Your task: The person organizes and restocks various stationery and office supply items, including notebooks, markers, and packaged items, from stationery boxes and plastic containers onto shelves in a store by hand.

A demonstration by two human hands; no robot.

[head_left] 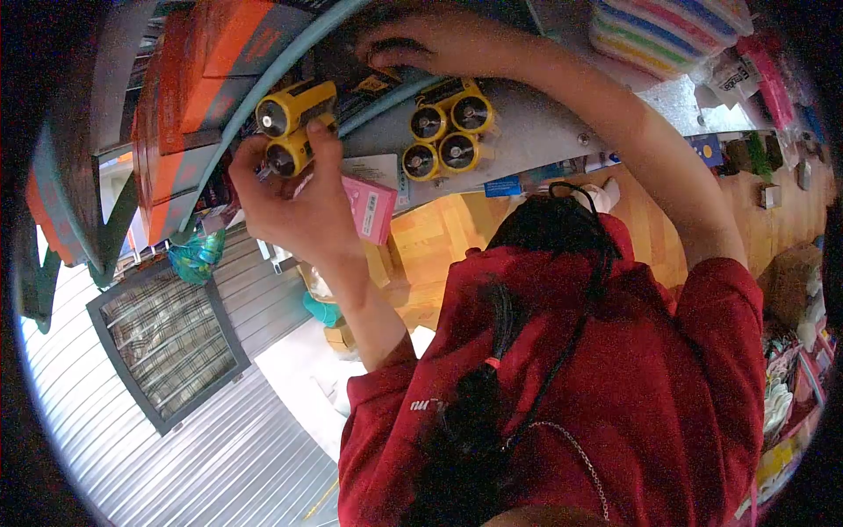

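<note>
My left hand (299, 202) is closed around two yellow-and-black flashlights (290, 123), one above the other, lens ends facing me. Several more yellow flashlights (449, 128) stand stacked on the grey shelf (527, 123), to the right of that hand. My right hand (421, 44) reaches in over the shelf at the top, its fingers bent inward over a dark area; what they hold, if anything, is hidden. Below my right fingers lies a dark item with yellow markings (373, 85). Beside my left wrist there is a pink box (371, 209).
Orange-and-grey boxes (193, 105) stand on the left behind a curved blue-grey shelf edge (237, 114). Striped folded towels (667, 35) are at the top right. A framed window (171, 338) shows lower left, and wooden floor (439, 233) lies below the shelf.
</note>
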